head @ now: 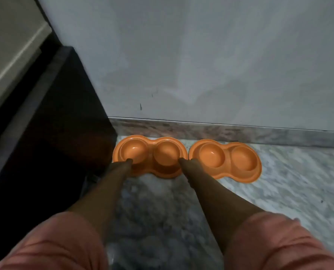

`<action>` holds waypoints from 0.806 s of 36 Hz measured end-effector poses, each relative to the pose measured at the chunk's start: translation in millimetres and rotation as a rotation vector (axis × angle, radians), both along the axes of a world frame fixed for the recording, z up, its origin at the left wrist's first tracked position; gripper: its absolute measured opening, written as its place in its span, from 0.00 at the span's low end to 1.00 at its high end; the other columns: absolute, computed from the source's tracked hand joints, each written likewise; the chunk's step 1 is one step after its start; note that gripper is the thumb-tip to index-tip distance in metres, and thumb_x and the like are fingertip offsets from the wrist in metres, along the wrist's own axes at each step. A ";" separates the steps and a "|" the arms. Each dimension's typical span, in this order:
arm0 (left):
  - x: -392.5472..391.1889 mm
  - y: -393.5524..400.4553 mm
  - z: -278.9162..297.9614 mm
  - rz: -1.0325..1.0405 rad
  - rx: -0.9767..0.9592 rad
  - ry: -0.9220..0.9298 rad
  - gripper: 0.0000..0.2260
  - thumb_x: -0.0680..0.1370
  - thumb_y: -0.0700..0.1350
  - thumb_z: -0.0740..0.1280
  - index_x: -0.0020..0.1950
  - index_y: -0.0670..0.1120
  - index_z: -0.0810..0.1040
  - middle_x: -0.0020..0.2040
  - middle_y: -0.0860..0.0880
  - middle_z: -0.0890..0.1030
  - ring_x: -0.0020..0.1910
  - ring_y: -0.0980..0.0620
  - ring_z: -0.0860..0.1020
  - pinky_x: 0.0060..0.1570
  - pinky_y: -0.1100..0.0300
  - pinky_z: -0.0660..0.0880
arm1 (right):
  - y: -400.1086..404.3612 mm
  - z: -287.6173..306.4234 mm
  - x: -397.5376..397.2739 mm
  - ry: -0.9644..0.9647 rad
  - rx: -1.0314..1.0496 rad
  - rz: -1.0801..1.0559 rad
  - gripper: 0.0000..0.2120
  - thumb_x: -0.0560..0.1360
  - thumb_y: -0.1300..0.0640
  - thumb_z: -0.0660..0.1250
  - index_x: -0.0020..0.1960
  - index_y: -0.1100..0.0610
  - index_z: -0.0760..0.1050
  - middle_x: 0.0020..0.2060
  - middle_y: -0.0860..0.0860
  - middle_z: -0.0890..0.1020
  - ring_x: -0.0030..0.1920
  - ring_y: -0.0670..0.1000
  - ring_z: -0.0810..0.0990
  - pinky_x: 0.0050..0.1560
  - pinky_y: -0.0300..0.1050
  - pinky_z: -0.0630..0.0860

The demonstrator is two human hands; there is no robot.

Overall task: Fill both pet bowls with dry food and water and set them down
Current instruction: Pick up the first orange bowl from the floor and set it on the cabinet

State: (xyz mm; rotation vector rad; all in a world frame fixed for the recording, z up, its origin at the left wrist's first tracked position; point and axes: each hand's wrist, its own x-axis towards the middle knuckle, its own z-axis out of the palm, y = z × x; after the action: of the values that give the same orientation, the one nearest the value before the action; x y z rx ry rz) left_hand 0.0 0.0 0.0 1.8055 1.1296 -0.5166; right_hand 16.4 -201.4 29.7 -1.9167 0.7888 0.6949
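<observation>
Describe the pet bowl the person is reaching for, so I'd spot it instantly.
Follow the stone skirting along the wall to the dark cabinet. Two orange double bowls sit there; it's the left bowl, beside the cabinet, with both hands at its near rim, unlike the untouched right bowl.

We see both hands, left hand [124, 164] and right hand [187, 165], reaching the left orange plastic double bowl [149, 155]; a matching right double bowl [225, 160] sits beside it on the marble floor [279, 191].

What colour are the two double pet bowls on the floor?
Both are plain orange: the left bowl and the right bowl, seen clearly in the head view.
</observation>
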 end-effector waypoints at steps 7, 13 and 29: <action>11.7 2.6 -28.4 0.154 -0.088 0.017 0.24 0.80 0.50 0.62 0.71 0.37 0.68 0.67 0.37 0.73 0.65 0.38 0.73 0.61 0.50 0.70 | 9.8 -33.0 8.3 0.105 0.031 -0.085 0.31 0.76 0.46 0.63 0.72 0.63 0.63 0.67 0.61 0.72 0.66 0.62 0.72 0.66 0.56 0.71; 13.8 13.3 -50.5 0.210 0.016 0.059 0.32 0.74 0.58 0.66 0.70 0.39 0.69 0.65 0.37 0.74 0.61 0.37 0.74 0.63 0.46 0.72 | 17.9 -53.0 14.9 0.062 -0.041 -0.118 0.35 0.72 0.45 0.67 0.71 0.64 0.61 0.64 0.61 0.73 0.63 0.61 0.74 0.63 0.55 0.74; -20.0 -12.9 71.7 0.316 0.023 0.168 0.33 0.71 0.54 0.68 0.70 0.37 0.68 0.64 0.36 0.76 0.58 0.36 0.78 0.60 0.45 0.75 | -0.6 61.1 -13.8 0.110 -0.177 -0.060 0.34 0.73 0.48 0.68 0.69 0.66 0.60 0.66 0.61 0.71 0.67 0.62 0.69 0.66 0.55 0.69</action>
State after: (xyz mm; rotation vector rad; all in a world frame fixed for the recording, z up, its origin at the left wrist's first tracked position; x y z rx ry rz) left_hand -20.0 -12.9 71.7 1.5831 1.5100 -0.4738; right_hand 2.6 -201.9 90.8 -2.0169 1.0017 0.7190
